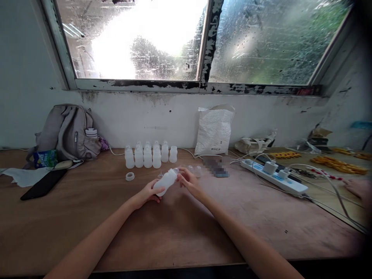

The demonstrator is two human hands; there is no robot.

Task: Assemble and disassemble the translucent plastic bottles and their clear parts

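Lining the tabletop (180,232), bottles (148,156) stand below seemingly wet glass (255,46)

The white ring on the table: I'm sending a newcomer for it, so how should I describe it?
Below the window, a row of white bottles stands on the brown table. Just in front of the row's left end, nearer the camera, lies a small white ring. Low and round with an open middle, it stands out from the tall bottles behind it.
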